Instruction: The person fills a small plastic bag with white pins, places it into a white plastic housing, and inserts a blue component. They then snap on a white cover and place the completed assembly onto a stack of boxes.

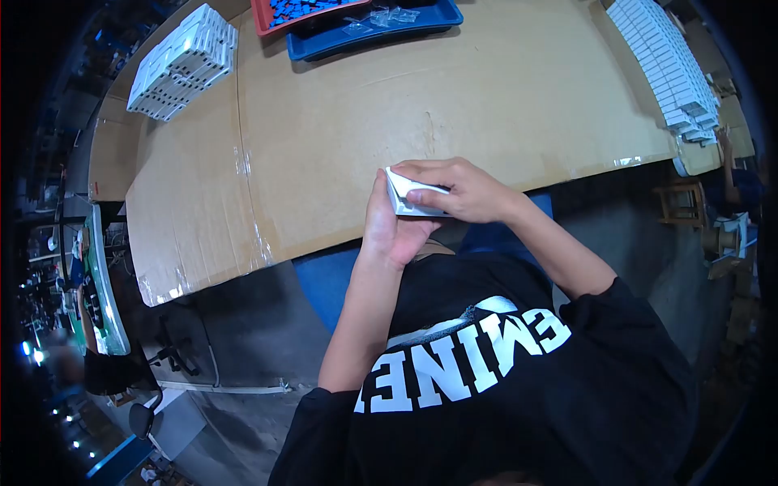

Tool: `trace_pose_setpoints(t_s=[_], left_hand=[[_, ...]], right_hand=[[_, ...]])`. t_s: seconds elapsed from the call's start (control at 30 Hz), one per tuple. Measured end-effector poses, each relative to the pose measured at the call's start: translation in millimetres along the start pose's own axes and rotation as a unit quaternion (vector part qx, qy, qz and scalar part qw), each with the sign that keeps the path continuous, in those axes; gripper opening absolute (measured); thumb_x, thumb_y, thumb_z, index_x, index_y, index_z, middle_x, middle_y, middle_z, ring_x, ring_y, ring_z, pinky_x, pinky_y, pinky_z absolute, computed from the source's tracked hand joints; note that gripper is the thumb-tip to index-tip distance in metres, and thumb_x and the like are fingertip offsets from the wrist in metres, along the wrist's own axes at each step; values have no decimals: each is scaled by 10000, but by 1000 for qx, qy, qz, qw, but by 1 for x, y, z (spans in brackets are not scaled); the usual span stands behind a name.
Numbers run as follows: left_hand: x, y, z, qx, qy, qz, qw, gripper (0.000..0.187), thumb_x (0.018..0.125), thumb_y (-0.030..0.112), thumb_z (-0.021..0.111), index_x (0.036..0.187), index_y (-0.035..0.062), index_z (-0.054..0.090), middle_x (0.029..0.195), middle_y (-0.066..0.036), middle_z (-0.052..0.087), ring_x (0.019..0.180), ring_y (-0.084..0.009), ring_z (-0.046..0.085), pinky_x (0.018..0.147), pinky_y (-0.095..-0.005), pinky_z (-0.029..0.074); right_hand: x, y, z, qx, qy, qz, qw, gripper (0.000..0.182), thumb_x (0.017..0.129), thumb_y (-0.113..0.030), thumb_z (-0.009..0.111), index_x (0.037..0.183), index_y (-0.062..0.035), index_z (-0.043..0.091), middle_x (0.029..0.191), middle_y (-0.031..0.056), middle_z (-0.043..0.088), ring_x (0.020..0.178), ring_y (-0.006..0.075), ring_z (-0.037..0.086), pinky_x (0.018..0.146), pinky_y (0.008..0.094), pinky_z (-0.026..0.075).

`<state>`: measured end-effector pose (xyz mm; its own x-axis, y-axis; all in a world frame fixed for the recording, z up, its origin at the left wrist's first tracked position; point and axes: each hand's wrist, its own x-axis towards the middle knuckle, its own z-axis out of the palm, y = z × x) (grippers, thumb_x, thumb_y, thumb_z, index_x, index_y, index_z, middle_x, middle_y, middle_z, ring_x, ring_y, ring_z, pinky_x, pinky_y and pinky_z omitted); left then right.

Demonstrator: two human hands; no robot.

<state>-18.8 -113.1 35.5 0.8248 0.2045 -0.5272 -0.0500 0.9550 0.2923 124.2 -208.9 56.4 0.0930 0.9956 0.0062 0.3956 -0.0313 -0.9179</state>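
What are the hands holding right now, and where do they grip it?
A small white box, held by both hands: the left hand cups its left end and underside, and the right hand covers its top and right side.

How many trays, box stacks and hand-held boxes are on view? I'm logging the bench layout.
Blue tray: 1
Red tray: 1
Stacks of white boxes: 2, one at the far left, one along the right edge
Small white box held in the left hand and right hand: 1
Total: 5
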Motion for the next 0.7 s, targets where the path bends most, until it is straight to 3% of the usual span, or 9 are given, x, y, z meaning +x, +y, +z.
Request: trace_pose_setpoints(t_s=[0.1,0.13,0.27,0.37,0.53,0.63,0.7], left_hand=[[2,-8,-3,-10,21,28,999,635,1110,576,223,1434,94,479,1394,-147,545,1317,-300,537,1075,-507,478],[0,-10,-1,-12,24,29,999,635,1110,576,223,1434,94,479,1394,-147,545,1317,-300,537,1075,-507,478],[-2,-9,1,30,41,47,998,637,1111,574,239,1442,82,472,1360,-142,568,1270,-292,572,1045,-484,501],[-2,-8,1,53,34,67,996,647,1110,582,250,1452,78,468,1349,-137,583,1245,-275,599,1027,-466,514],[-8,-6,1,97,32,97,990,651,1101,601,272,1479,109,468,1362,-115,595,1262,-275,599,1051,-464,510],[-11,-4,5,93,15,92,991,688,1093,624,260,1478,91,465,1387,-131,581,1291,-273,585,1067,-471,500],[-16,-1,9,62,-64,98,991,644,1104,566,345,1477,53,459,1367,-144,598,1268,-259,606,1060,-437,508]], right_hand=[[-12,13,12,-39,34,-39,998,537,1004,-336,666,1458,-62,583,1508,171,569,1357,346,581,1111,405,458],[-16,12,12,-36,33,-22,999,550,1011,-381,654,1457,-67,584,1486,202,573,1346,391,571,1108,404,461],[-21,10,14,-60,44,-62,995,570,1006,-371,657,1484,-76,560,1527,198,535,1387,389,533,1122,403,446],[-21,9,14,-75,45,-79,993,626,998,-411,649,1530,-108,515,1598,177,456,1468,377,441,1186,453,382],[-20,13,13,-150,29,-114,982,645,1016,-415,604,1586,-160,442,1668,124,357,1553,360,291,1271,556,191],[-19,18,13,-129,29,-114,985,599,1048,-343,579,1591,-138,430,1683,128,331,1562,349,285,1273,523,194],[-17,23,9,-61,37,-134,988,594,1056,-308,578,1592,-106,420,1692,122,317,1538,330,336,1256,486,240]])
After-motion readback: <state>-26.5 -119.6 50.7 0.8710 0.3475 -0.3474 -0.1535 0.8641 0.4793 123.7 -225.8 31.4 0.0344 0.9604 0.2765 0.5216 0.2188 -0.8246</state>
